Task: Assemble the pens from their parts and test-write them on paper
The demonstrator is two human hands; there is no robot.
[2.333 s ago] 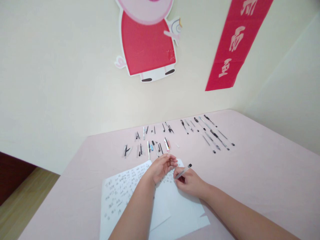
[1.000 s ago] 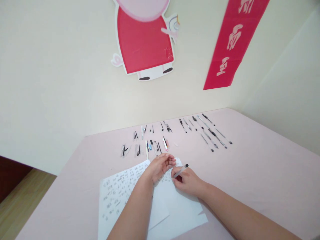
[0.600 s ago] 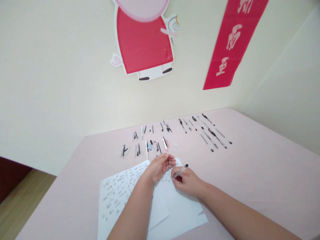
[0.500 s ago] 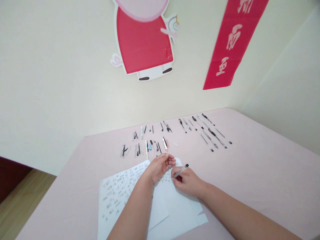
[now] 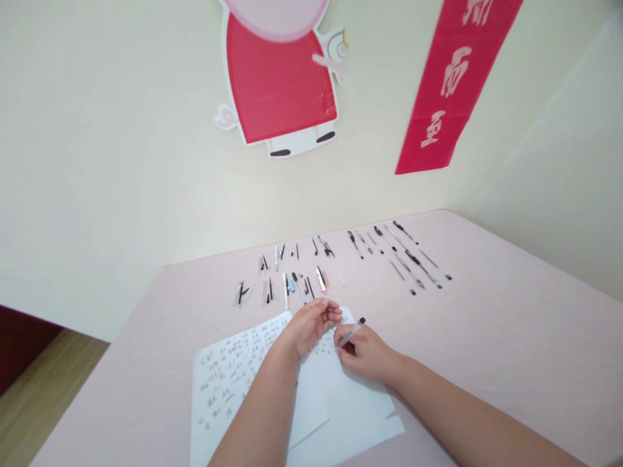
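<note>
My right hand (image 5: 365, 351) is closed around a clear pen (image 5: 352, 332) with a dark end pointing up to the right. The pen's tip meets the right sheet of paper (image 5: 350, 408), hidden by my fingers. Small dark handwriting shows on that sheet between my hands. My left hand (image 5: 314, 323) rests on its edge across the sheets, palm turned to the right, fingers loosely curved with nothing in them. Beneath my left forearm lies another sheet (image 5: 233, 370) covered with rows of handwriting.
Several whole pens (image 5: 422, 269) lie in slanting rows at the back right of the pink tabletop (image 5: 501, 337). Pen parts and caps (image 5: 271, 290) lie in groups beyond my left hand. A wall (image 5: 160, 162) with a red banner (image 5: 445, 97) and a cartoon cutout (image 5: 282, 84) stands behind.
The pen's upper end has shifted very slightly left and down in my right hand. My left hand and the papers look unchanged.
</note>
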